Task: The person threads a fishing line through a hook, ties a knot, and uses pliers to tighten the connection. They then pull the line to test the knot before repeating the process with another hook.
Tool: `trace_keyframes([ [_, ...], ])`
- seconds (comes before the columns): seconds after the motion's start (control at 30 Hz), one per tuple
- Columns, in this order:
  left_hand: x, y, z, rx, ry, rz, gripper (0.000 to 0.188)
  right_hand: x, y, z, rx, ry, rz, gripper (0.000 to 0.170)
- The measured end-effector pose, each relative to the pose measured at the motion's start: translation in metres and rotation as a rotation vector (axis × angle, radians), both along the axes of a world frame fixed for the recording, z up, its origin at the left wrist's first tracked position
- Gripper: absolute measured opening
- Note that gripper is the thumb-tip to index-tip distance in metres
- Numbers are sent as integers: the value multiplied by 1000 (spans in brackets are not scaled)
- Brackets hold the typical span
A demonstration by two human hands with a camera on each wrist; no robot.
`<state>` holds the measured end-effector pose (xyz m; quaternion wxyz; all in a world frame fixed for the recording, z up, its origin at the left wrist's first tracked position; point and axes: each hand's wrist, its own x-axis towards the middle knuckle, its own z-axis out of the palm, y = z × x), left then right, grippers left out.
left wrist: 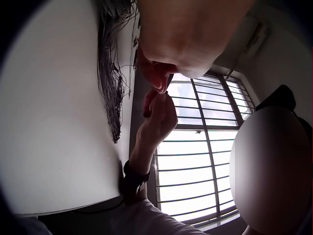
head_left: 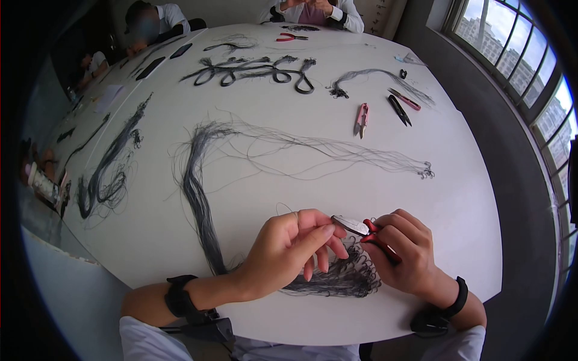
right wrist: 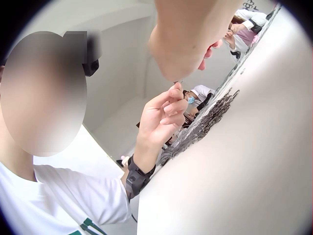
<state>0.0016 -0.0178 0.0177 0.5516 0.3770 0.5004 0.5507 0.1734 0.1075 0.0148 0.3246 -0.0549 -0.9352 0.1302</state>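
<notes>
White tabletop (head_left: pixel 445 234) carries a dark strand bundle (head_left: pixel 114 153) toward the left edge and a bent bundle (head_left: pixel 196 191) running toward the near edge. Fingers bent, a person's left hand (head_left: pixel 286 246) has its thumb and forefinger at the tip of red-handled pliers (head_left: pixel 354 225); whether they pinch anything is impossible to tell. Curl-ended strands (head_left: pixel 337 280) lie below, by the near edge. Right hand (head_left: pixel 409 249) grips the pliers; black snips (head_left: pixel 398 109) rest toward the far right corner
</notes>
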Motion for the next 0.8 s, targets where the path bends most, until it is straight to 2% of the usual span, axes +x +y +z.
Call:
trace_keyframes([
  [0.8, 3, -1, 3, 15, 24, -8, 26, -1, 0, -3, 23, 77, -2, 20],
])
